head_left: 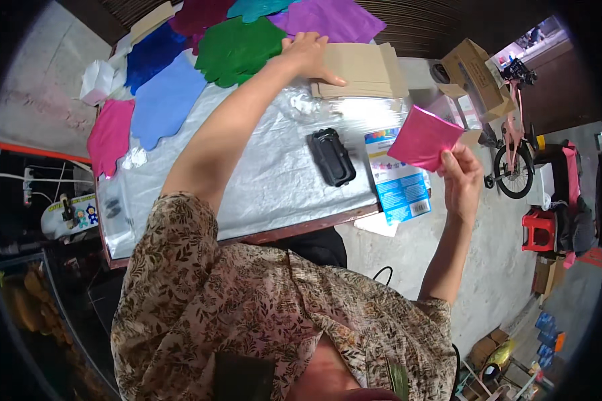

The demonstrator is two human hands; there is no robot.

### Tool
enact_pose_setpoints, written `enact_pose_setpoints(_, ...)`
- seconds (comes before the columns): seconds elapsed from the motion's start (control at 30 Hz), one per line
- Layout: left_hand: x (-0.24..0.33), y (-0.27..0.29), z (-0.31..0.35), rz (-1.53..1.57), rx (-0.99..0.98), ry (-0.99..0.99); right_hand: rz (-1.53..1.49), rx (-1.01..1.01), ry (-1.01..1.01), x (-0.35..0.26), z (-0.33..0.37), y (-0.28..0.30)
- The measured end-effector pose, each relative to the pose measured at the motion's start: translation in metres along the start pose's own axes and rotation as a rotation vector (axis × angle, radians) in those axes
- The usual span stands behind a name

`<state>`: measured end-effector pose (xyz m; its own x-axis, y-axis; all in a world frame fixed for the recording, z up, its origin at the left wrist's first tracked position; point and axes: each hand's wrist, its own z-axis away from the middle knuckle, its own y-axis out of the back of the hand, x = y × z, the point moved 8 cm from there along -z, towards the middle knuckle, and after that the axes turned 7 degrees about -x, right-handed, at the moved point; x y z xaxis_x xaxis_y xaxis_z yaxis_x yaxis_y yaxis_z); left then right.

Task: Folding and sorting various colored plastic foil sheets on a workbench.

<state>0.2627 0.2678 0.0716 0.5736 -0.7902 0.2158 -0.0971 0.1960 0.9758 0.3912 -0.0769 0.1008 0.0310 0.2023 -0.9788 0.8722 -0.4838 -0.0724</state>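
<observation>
My right hand (463,175) is closed on the lower right corner of a shiny pink square packet (420,137), held up over the table's right edge. My left hand (304,56) reaches to the far side, fingers and thumb spread, at the left end of a stack of tan cardboard sheets (362,67). Its thumb lies on the near edge of that stack. Beside those fingers is a pile of glossy green packets (239,50). Clear plastic wrapping (301,105) lies just nearer. Partly behind the pink packet is a blue and white printed package (400,190).
A black plastic tray (332,158) lies on the silvery table cover (267,180). Light blue packets (167,100), dark blue packets (155,55), pink packets (112,137) and purple packets (334,20) spread along the far and left sides. Right of the table are an open carton (475,77) and a bicycle (513,144).
</observation>
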Motion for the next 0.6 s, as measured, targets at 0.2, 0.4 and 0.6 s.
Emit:
enact_pose_setpoints(0.2, -0.011, -0.002, -0.004, 0.014, -0.071, 0.001, -0.019, 0.029, -0.055, 0.015, 0.014, 0.010)
enact_pose_setpoints(0.4, 0.004, 0.036, 0.030, -0.128, 0.602, -0.186, -0.048, 0.032, -0.050, 0.015, 0.016, -0.006)
enact_pose_setpoints(0.6, -0.010, 0.062, 0.037, 0.480, 0.412, -0.277, -0.070, -0.013, 0.016, -0.002, 0.017, -0.026)
